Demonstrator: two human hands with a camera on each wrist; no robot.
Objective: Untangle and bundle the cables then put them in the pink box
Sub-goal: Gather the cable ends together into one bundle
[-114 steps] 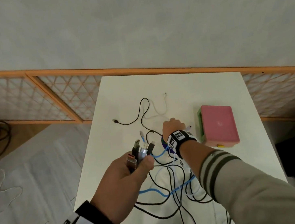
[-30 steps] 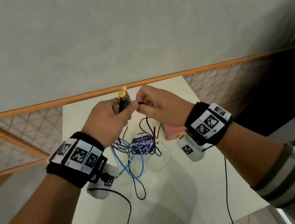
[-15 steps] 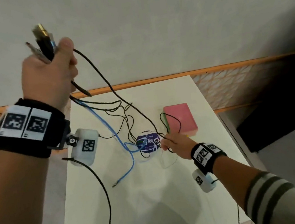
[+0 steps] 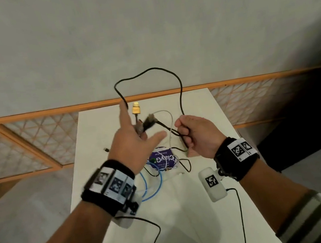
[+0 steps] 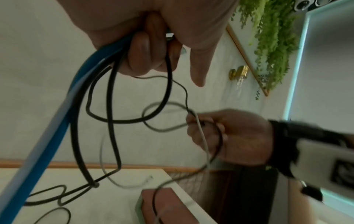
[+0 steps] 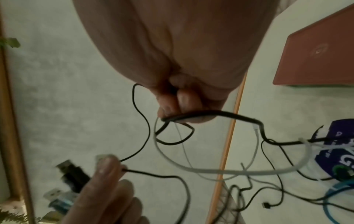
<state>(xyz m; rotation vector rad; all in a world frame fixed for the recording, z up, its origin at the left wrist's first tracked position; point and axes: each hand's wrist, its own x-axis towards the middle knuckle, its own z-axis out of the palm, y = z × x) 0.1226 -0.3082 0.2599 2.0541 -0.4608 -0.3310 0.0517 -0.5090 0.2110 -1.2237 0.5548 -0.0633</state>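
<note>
My left hand (image 4: pixel 136 135) hovers above the white table, lower fingers curled round a bunch of cable plugs (image 4: pixel 145 123), a yellow plug (image 4: pixel 136 109) sticking up, index finger and thumb extended. The wrist view shows blue cable (image 5: pixel 57 121) and black cables (image 5: pixel 113 121) running out of that fist. Close on the right, my right hand (image 4: pixel 194 135) grips a black cable (image 4: pixel 181 89) that arcs up and over to the left index finger, with a white cable (image 6: pixel 210 172) too. The pink box (image 6: pixel 316 57) lies shut on the table, hidden behind my right hand in the head view.
A purple round tub (image 4: pixel 162 158) sits mid-table (image 4: pixel 180 221) under the hanging cables, with blue loops (image 4: pixel 152 186) beside it. An orange lattice railing (image 4: pixel 24 144) runs behind the table. Thin black leads hang from both wrist cameras.
My left hand came down from high on the left to the middle. My right hand rose from the table beside the tub, lifting the black cable; the hands are now close together.
</note>
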